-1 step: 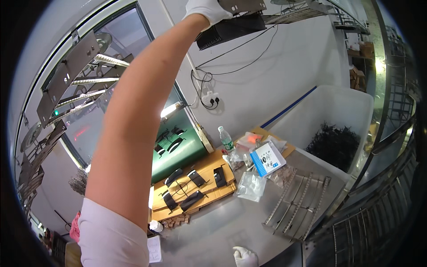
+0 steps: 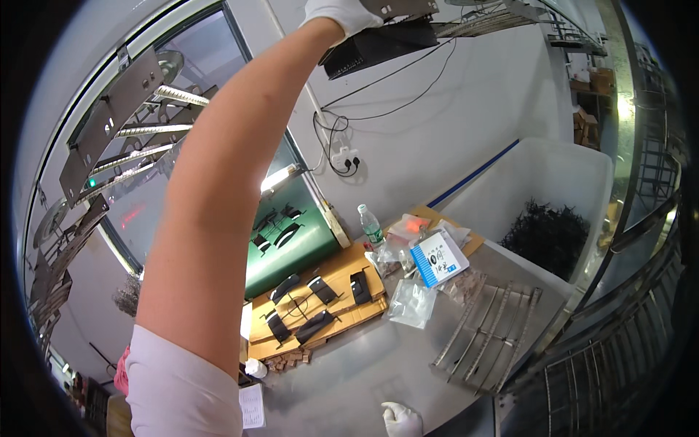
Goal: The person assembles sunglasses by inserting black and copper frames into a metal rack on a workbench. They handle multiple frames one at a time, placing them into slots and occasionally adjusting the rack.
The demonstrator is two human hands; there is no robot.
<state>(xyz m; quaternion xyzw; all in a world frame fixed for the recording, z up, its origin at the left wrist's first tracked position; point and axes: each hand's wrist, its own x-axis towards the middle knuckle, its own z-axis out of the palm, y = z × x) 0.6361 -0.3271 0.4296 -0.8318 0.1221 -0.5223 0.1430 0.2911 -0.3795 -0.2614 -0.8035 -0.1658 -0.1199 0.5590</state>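
My left arm reaches up across the view. Its white-gloved hand [image 2: 341, 16] is closed on the near end of a metal rack [image 2: 409, 10], partly cut off by the top edge. Some of its fingers are out of sight. Right below that hand hangs a black panel [image 2: 378, 49] with fine teeth along one edge. My right hand [image 2: 402, 421], in a white glove too, is low at the bottom edge over the metal table [image 2: 342, 393]. Its fingers are curled, and nothing shows in them.
Curved black parts [image 2: 314, 326] lie on cardboard [image 2: 357, 256], with more on a green surface [image 2: 280, 240]. A bottle [image 2: 370, 224], plastic bags [image 2: 412, 302], a blue-white box [image 2: 439, 260] and a wire rack [image 2: 489, 336] are farther right. Beyond stands a white bin [image 2: 582, 164] holding dark pieces.
My left forearm has shifted slightly left, and the rack end and black panel sit a touch farther right. My right hand looks unmoved.
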